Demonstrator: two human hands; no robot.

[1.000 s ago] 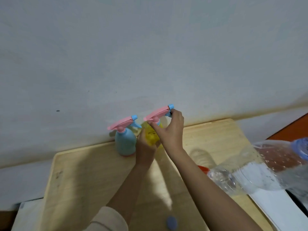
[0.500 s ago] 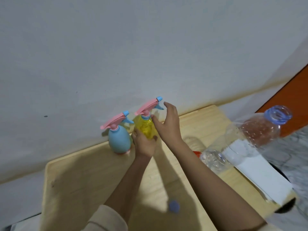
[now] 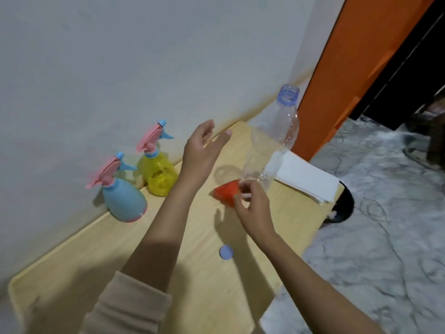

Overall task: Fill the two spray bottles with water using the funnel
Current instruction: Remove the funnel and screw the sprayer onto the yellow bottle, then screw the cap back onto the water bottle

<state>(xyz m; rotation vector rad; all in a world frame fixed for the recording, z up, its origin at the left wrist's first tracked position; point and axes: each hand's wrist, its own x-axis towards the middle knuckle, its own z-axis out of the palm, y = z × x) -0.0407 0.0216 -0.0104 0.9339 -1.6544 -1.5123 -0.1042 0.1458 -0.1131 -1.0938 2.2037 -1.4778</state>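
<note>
Beside the clear plastic bottle (image 3: 274, 141), the orange cone-shaped funnel (image 3: 226, 192) lies on pale wood; your right hand (image 3: 252, 210) pinches near it, contact unclear. Your left hand (image 3: 201, 153) hovers open, empty.

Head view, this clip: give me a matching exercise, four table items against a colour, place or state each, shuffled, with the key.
Items:
1. blue spray bottle
2. yellow spray bottle
3. plastic water bottle
4. bottle cap

Descriptions:
A. lies loose on the wooden table, near the front
B. stands uncapped, clear, nearest the orange door frame
C. stands farthest left by the wall, pink trigger head screwed on
D. see-through coloured body, between the other sprayer and the left hand

Pairs: 1-C, 2-D, 3-B, 4-A
</note>
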